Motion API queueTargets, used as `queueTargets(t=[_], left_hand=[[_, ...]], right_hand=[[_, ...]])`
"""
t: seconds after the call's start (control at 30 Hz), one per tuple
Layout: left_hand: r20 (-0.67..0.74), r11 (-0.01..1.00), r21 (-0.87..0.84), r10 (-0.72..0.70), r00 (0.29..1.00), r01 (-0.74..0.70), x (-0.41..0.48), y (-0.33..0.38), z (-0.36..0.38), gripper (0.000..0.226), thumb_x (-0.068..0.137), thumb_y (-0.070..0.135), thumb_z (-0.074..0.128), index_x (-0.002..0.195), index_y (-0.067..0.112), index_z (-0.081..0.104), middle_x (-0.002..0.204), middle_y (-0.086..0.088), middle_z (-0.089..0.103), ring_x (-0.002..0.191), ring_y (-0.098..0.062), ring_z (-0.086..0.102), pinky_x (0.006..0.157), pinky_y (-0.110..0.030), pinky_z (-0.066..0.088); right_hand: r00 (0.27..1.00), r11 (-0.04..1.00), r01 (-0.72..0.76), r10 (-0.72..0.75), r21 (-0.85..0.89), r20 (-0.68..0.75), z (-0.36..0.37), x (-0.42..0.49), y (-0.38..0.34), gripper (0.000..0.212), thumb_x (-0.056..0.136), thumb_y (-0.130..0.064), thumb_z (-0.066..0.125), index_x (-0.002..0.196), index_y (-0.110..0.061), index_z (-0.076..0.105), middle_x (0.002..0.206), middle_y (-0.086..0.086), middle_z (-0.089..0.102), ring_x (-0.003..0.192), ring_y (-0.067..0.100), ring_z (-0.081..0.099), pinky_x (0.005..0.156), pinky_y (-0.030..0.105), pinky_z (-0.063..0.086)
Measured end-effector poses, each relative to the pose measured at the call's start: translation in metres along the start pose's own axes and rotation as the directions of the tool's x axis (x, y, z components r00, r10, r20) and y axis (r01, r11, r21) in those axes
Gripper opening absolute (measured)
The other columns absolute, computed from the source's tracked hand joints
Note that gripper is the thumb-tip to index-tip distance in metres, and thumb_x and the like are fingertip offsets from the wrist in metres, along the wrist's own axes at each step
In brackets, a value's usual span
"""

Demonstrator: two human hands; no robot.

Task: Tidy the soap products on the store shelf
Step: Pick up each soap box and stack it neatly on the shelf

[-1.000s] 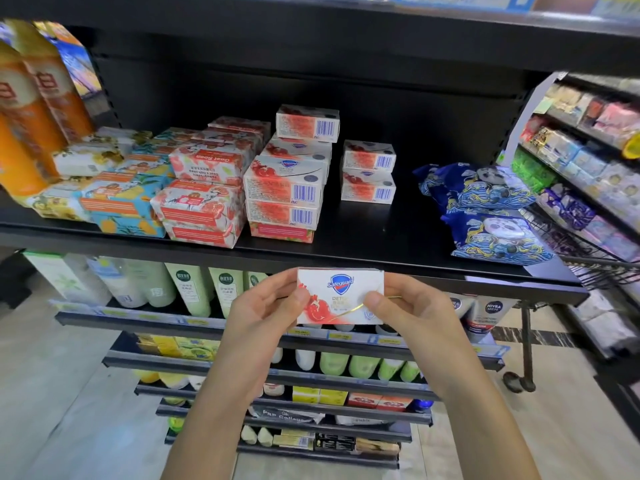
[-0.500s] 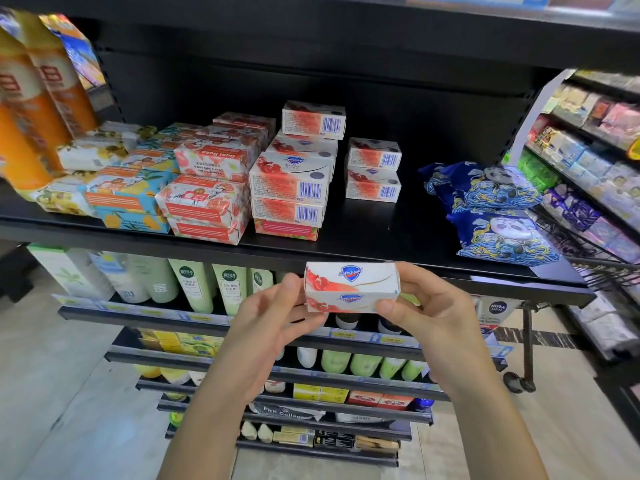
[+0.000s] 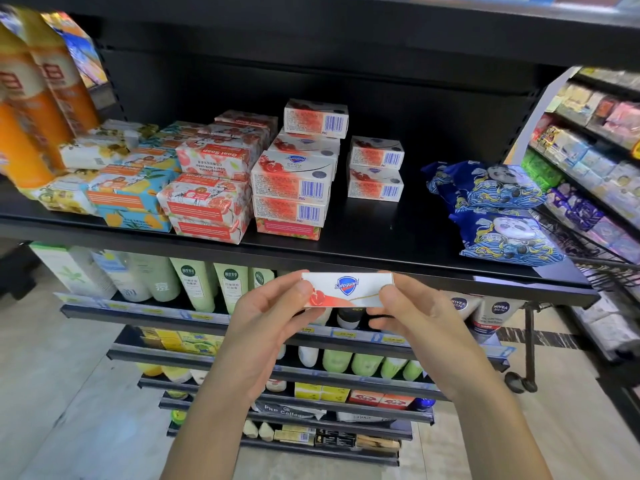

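left hand (image 3: 266, 317): thumb pressed on the front face, other fingers curled behind, pinching the left end of the soap box.
right hand (image 3: 415, 317): same deal on the right end, thumb on the front, fingers tucked behind and under.
soap box (image 3: 347, 289): white and red safeguard carton, held level between both hands, logo side facing the camera, up in front of the lip of the black shelf (image 3: 381, 237), not resting on it.
lower shelves: green tubes (image 3: 194, 285) behind the left hand, nivea tubes (image 3: 491, 313) off past the right wrist.
shelf front, middle: tall safeguard stack (image 3: 292, 188), barcodes facing out, one more carton perched higher toward the back.
just right of that: short stack (image 3: 375, 169) of two matching cartons, set further back, bare shelf in front of it.
left of the tall stack: goat soap packs (image 3: 207, 188) piled crooked, top one upside down, then blue and orange boxes (image 3: 128, 195) and yellow floral packs (image 3: 93, 150), kinda jumbled.
far left: orange bottles (image 3: 31, 98), blurry.
right end of shelf: blue panda packets (image 3: 498, 209) in a loose heap.
beyond that: side rack (image 3: 588, 133) of pastel packs, too blurry to read.
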State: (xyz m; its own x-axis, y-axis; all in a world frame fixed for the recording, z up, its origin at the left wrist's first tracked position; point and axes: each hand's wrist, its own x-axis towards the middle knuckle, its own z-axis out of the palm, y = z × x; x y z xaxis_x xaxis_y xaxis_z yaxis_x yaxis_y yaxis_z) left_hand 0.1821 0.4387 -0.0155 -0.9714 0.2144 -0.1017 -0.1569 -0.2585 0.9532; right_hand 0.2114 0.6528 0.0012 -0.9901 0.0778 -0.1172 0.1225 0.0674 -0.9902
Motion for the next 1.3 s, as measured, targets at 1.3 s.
queueTargets(t=[1.3], left_hand=[[-0.036, 1.000, 0.022, -0.007, 0.999, 0.008, 0.001, 0.001, 0.000, 0.025, 0.096, 0.013, 0.064, 0.120, 0.019, 0.067, 0.111, -0.002, 0.079, 0.106, -0.016, 0.074, 0.086, -0.029, 0.061]], right_hand=[[0.999, 0.991, 0.036, -0.038, 0.127, 0.009, 0.002, 0.006, 0.009, 0.056, 0.080, -0.042, 0.079, 0.130, -0.022, 0.066, 0.120, 0.001, 0.075, 0.114, 0.018, 0.070, 0.107, 0.044, 0.050]])
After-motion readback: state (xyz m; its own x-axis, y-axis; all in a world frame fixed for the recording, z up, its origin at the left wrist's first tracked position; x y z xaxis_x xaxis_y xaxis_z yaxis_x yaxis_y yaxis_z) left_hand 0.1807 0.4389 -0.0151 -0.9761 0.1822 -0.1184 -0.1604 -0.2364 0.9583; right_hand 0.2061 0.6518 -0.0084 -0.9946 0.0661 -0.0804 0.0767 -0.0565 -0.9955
